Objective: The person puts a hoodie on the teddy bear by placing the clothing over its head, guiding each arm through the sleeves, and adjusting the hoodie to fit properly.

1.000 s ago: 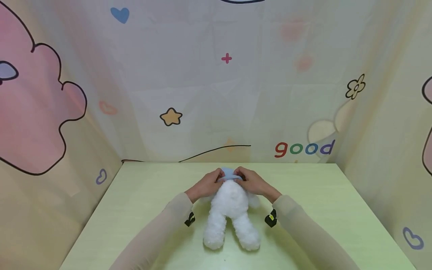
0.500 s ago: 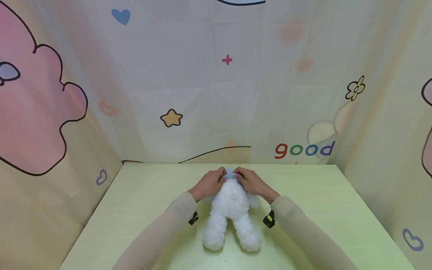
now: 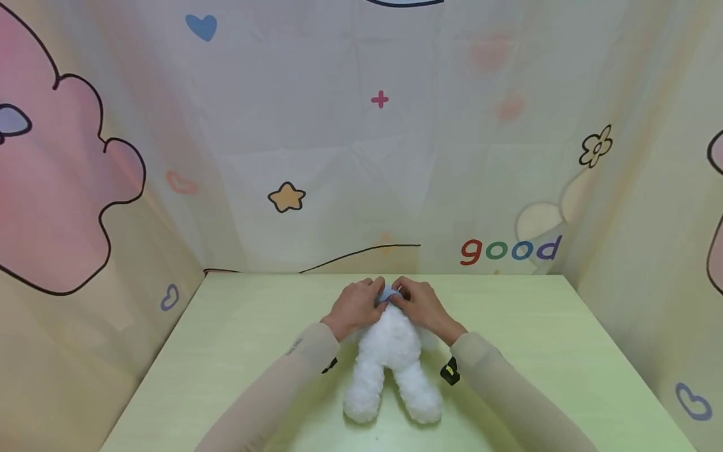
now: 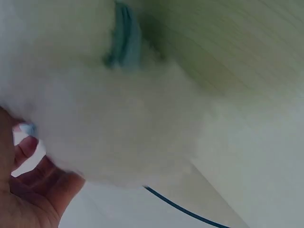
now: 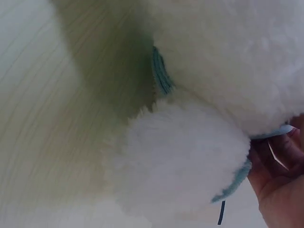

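A white fluffy plush toy point(image 3: 393, 342) lies on the table with its two legs toward me. At its far end is a light blue cloth point(image 3: 388, 294), partly covered by fingers. My left hand point(image 3: 357, 307) pinches the cloth from the left, and my right hand point(image 3: 422, 304) pinches it from the right. In the left wrist view, white fur point(image 4: 114, 123) fills the middle beside a blue fabric strip point(image 4: 126, 35). From the right wrist, a rounded furry part point(image 5: 183, 154) appears with blue fabric point(image 5: 232, 183) along its edge; the fingers are partly hidden.
The pale green-yellow table point(image 3: 260, 307) reaches back to a printed curtain point(image 3: 339, 138) with cartoon shapes. More curtain hangs along both sides. Black wrist mounts point(image 3: 450, 371) sit under the sleeves.
Both hands have drawn closer together at the toy's far end, and less of the blue cloth shows between them. The toy has shifted slightly right and toward me.
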The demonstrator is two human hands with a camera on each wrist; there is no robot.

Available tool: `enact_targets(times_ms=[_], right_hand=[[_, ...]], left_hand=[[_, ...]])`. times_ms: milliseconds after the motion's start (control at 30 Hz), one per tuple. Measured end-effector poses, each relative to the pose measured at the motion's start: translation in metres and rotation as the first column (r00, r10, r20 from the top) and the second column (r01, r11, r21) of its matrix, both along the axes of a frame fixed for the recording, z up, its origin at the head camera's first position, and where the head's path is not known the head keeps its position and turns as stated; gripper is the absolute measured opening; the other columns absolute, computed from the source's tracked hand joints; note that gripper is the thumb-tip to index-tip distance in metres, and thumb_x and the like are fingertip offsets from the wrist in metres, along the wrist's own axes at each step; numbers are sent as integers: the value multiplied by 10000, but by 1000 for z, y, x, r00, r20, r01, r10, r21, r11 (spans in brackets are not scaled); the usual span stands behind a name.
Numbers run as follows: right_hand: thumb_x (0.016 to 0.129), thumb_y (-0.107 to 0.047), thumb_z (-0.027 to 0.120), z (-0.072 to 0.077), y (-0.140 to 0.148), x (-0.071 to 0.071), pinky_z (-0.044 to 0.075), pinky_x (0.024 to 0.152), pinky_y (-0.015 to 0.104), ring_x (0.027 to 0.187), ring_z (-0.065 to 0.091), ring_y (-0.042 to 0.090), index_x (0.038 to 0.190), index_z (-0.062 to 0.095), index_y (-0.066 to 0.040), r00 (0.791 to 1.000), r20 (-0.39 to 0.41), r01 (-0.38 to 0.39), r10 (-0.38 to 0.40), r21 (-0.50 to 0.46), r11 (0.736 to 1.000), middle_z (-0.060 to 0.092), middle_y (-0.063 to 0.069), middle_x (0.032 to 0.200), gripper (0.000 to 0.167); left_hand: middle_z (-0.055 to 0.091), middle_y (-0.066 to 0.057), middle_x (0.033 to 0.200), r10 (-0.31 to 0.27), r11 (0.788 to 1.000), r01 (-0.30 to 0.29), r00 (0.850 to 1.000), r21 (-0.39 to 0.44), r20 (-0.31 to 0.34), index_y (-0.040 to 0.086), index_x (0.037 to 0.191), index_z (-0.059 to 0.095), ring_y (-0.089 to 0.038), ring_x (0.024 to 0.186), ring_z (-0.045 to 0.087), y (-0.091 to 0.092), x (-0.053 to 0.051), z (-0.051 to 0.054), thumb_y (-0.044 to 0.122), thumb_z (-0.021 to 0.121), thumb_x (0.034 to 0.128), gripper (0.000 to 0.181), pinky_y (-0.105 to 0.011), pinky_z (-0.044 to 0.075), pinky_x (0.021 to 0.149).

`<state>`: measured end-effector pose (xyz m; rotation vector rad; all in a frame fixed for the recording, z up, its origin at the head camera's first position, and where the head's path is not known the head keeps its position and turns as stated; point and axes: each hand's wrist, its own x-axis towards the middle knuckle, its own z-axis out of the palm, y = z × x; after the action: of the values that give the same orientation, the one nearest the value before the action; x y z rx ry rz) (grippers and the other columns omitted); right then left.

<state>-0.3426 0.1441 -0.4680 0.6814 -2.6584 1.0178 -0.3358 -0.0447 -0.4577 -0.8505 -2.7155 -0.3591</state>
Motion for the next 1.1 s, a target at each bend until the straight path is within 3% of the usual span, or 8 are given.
enact_targets(times_ms=[233, 367, 533, 600, 733, 833, 967, 1100], right_hand=[[1017, -178, 524, 2, 1, 5, 472, 684, 283, 708, 591, 117, 1083, 664, -132, 994, -63, -80, 87, 98, 992, 692, 18, 840, 161], [998, -219, 568, 7, 5, 5, 485, 719, 261, 761, 597, 97, 1069, 649, -141, 986, 24, -165, 164, 85, 983, 687, -1, 892, 133], [942, -199, 661, 13, 6, 5, 469, 682, 247, 719, 549, 85, 1060, 636, -129, 978, 57, -208, 202, 117, 971, 653, -11, 846, 139], [940, -156, 659, 15, 3, 7, 479, 693, 262, 733, 568, 103, 1059, 645, -121, 983, -10, -176, 182, 207, 962, 663, 2, 876, 125], [922, -70, 648, 22, -1, 12, 491, 654, 277, 680, 581, 145, 1090, 651, -114, 967, -184, -82, 175, 423, 902, 641, 25, 915, 173], [891, -19, 644, 26, -1, 14, 472, 613, 262, 623, 550, 145, 1089, 647, -127, 955, -233, -48, 184, 489, 871, 613, 18, 876, 226], [868, 31, 633, 26, 4, 14, 494, 679, 263, 717, 597, 138, 1056, 659, -124, 969, -179, -70, 168, 454, 888, 651, 12, 896, 245], [906, -29, 632, 22, 9, 15, 535, 757, 317, 842, 660, 182, 1054, 680, -93, 981, -154, -45, 121, 422, 906, 684, 46, 972, 168]], left_hand=[[622, -31, 787, 14, 999, -14, 1000, 33, -3, 100, 1006, 579, -131, 622, 562, -4, 6, -4, 147, 567, 973, 59, -226, 431, 581], [664, -38, 802, -29, 985, 7, 992, 170, 125, 87, 1060, 618, -96, 623, 536, -11, 5, -7, 109, 531, 985, 116, -209, 422, 592], [565, -26, 728, -100, 939, -9, 950, 344, 297, 96, 1099, 527, -93, 568, 424, -16, 0, -12, 111, 548, 971, 131, -218, 362, 560], [570, -30, 774, -94, 935, -12, 956, 354, 279, 107, 1091, 492, -104, 603, 447, -16, 0, -13, 106, 574, 960, 154, -226, 378, 581], [562, -33, 880, -76, 964, 46, 991, 262, 106, 107, 1088, 497, -121, 682, 512, -16, 4, -11, 79, 599, 950, 175, -221, 432, 626], [581, -38, 931, -91, 977, 87, 996, 197, 8, 104, 1068, 542, -121, 739, 558, -17, 7, -9, 76, 614, 941, 148, -213, 463, 661], [666, -46, 932, -100, 969, 86, 994, 232, 47, 94, 1049, 635, -112, 758, 591, -18, 10, -7, 71, 604, 938, 118, -221, 475, 672], [682, -42, 991, -55, 973, 37, 996, 228, 73, 88, 1082, 703, -136, 830, 626, -20, 13, -7, 109, 587, 964, 167, -255, 514, 734]])
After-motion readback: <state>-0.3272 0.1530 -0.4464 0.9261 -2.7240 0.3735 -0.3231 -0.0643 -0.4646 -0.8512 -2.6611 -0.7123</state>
